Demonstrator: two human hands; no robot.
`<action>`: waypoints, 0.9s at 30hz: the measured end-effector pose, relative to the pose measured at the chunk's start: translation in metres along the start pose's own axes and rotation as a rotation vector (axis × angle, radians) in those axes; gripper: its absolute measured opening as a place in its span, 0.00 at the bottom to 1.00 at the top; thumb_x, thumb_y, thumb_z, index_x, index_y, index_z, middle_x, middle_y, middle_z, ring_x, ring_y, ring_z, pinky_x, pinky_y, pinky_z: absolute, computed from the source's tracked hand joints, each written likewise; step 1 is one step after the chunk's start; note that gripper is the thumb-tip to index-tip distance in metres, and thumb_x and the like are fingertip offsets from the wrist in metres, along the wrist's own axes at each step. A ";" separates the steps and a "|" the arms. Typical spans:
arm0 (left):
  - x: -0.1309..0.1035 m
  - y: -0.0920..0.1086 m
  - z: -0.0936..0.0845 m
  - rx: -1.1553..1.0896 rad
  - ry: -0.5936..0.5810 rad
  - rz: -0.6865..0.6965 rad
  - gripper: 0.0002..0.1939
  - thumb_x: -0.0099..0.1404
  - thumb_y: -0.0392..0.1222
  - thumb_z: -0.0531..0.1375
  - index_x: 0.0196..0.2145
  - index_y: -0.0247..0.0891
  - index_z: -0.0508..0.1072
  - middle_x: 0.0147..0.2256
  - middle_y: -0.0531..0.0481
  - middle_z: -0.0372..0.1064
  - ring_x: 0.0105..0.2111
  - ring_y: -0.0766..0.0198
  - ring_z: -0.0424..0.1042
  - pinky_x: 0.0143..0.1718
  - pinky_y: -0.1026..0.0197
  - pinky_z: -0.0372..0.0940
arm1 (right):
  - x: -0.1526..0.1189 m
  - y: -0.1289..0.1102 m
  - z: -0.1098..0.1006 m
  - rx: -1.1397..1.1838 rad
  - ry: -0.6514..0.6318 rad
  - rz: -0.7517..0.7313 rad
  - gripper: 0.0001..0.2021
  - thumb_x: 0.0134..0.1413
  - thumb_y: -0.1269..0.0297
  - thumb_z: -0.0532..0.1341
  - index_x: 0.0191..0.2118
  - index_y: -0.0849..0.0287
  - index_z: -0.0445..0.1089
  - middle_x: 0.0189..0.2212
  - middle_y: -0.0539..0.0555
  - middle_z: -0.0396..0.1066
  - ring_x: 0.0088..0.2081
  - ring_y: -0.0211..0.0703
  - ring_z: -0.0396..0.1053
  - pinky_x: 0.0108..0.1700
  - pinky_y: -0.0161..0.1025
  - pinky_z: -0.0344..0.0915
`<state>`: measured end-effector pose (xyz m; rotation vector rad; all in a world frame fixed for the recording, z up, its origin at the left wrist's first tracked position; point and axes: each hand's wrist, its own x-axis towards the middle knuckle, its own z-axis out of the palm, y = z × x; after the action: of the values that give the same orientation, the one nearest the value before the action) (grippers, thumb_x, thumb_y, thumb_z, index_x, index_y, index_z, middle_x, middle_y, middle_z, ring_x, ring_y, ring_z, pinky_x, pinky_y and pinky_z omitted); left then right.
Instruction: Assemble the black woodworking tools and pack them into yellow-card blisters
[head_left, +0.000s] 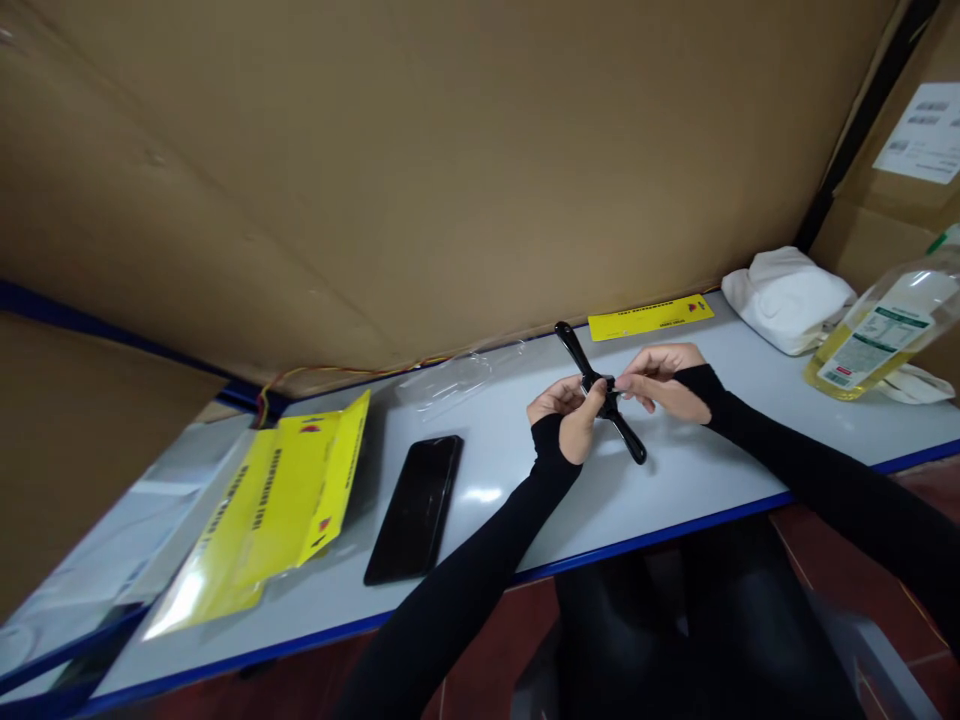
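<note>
A black spokeshave (630,438) with two rounded handles is held up over the table, slanting from upper left to lower right. My left hand (571,418) is closed around its middle, with the thumb on top. From the other side, my right hand (666,382) pinches at the same middle part with thumb and fingertips. Whatever small part lies between those right fingertips is too small and covered to make out. Beyond the tool lies a flat yellow card (651,318) with printing on it.
A black phone (414,510) and yellow printed packages (285,490) lie to the left. Behind them is a clear plastic shell (457,380). At the right are a white cloth bundle (784,295) and a bottle of yellow liquid (874,335). A cardboard wall (450,180) borders the table's back.
</note>
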<state>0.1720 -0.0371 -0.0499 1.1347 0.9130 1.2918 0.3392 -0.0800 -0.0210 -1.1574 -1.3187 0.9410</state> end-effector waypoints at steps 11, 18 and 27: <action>-0.009 0.010 0.011 -0.065 0.053 -0.129 0.26 0.37 0.53 0.81 0.27 0.33 0.80 0.19 0.53 0.71 0.18 0.69 0.69 0.21 0.65 0.68 | -0.016 0.014 0.024 -0.442 0.307 -0.325 0.26 0.65 0.40 0.65 0.25 0.56 0.65 0.20 0.48 0.67 0.22 0.34 0.58 0.27 0.35 0.57; -0.010 0.013 0.014 -0.105 0.080 -0.247 0.26 0.33 0.50 0.81 0.27 0.33 0.81 0.21 0.51 0.74 0.18 0.68 0.69 0.20 0.63 0.71 | -0.021 0.025 0.030 -0.637 0.351 -0.602 0.20 0.72 0.56 0.61 0.27 0.56 0.64 0.21 0.47 0.67 0.22 0.34 0.59 0.27 0.36 0.58; -0.008 0.009 0.011 -0.114 0.092 -0.257 0.24 0.35 0.49 0.80 0.27 0.32 0.80 0.21 0.51 0.73 0.17 0.69 0.68 0.17 0.68 0.63 | -0.024 0.008 0.022 -0.414 0.131 -0.498 0.04 0.65 0.65 0.66 0.40 0.59 0.76 0.29 0.50 0.74 0.24 0.33 0.67 0.25 0.32 0.65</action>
<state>0.1800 -0.0465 -0.0396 0.8452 1.0049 1.1754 0.3165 -0.0994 -0.0365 -1.0932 -1.6355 0.2320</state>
